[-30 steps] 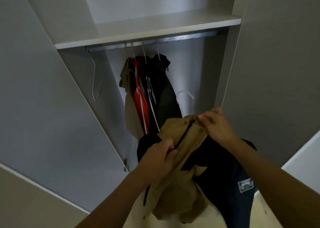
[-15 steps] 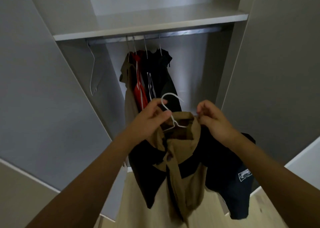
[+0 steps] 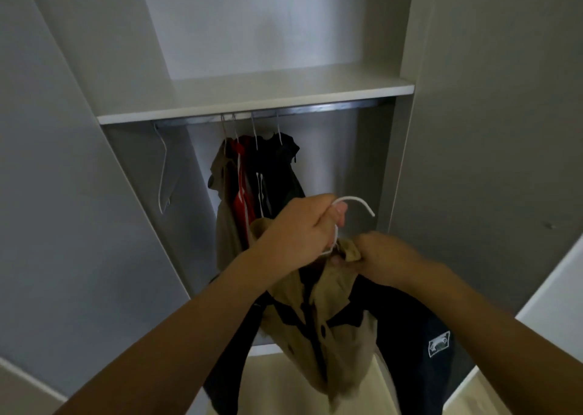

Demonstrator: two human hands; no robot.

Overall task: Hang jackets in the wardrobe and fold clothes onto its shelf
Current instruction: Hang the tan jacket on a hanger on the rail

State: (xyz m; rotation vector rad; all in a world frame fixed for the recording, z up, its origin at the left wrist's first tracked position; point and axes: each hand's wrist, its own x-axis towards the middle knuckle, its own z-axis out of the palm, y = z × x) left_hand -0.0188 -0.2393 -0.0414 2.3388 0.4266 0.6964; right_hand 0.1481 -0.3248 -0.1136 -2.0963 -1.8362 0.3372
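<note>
A tan and dark navy jacket hangs on a white hanger in front of the open wardrobe. My left hand grips the hanger's neck just under the hook. My right hand pinches the tan collar at the jacket's right shoulder. The hook sits well below the metal rail. Several jackets, tan, red and black, hang on the rail behind my hands. The shelf above the rail is bare.
One bare white hanger hangs at the rail's left end. Grey wardrobe doors stand open on the left and right. The rail is free to the right of the hung jackets. Pale floor shows below.
My left hand left the jacket's zip and took the hanger's neck. The jacket rose and now hangs from the hanger. My view tilted up, showing more of the shelf.
</note>
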